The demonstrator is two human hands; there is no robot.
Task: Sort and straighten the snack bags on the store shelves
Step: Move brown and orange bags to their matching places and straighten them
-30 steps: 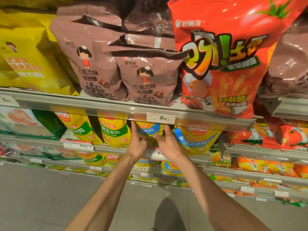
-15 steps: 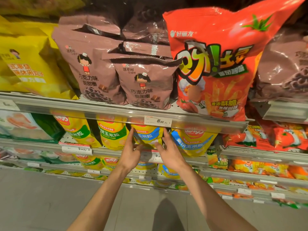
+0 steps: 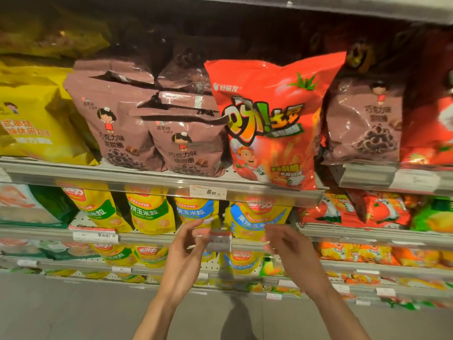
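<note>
Both grips released now: left hand [image 3: 188,244] & right hand [image 3: 286,244] pulled back from the blue-yellow corn bag [image 3: 196,212], which stands just above the price tag [image 3: 219,240]. Prob. straightened; next bag awaits.

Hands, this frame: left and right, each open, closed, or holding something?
Left hand: open, fingers loosely curled, holding nothing, in front of the yellow corn bags.
Right hand: open, fingers relaxed, holding nothing.
</note>
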